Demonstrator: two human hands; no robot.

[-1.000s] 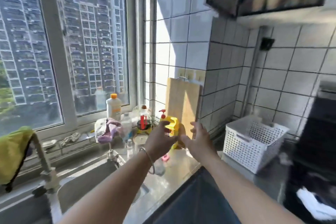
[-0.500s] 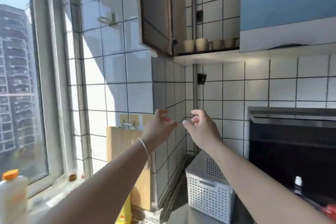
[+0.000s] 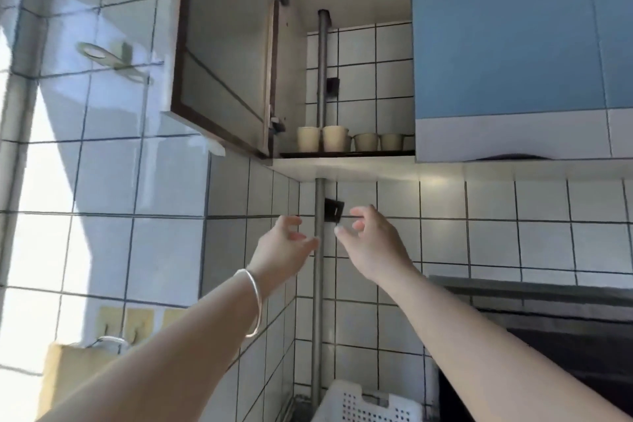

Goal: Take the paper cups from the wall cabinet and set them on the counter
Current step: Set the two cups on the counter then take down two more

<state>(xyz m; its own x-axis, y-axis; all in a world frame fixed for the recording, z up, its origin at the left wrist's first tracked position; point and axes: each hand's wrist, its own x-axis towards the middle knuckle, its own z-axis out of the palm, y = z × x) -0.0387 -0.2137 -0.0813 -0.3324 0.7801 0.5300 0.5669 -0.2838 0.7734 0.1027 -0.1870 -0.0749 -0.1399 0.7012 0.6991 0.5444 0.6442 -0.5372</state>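
Observation:
Several cream paper cups [image 3: 335,138] stand in a row on the bottom shelf of the wall cabinet [image 3: 346,154], whose left door [image 3: 222,55] hangs open. My left hand [image 3: 286,248], with a silver bangle on its wrist, is raised below the shelf with its fingers apart and nothing in it. My right hand [image 3: 371,240] is beside it, just right of a vertical pipe, also open and empty. Both hands are well under the cups and touch nothing.
The blue cabinet door [image 3: 520,27] to the right is closed. A grey pipe [image 3: 318,284] runs up the tiled corner into the cabinet. A white perforated basket [image 3: 366,404] sits below. A dark range hood [image 3: 548,312] juts out at right, and a wooden cutting board [image 3: 68,373] leans at lower left.
The view has swung up from the sink and counter to the open cabinet. Both hands let go of the yellow bottle and rose toward the shelf, empty.

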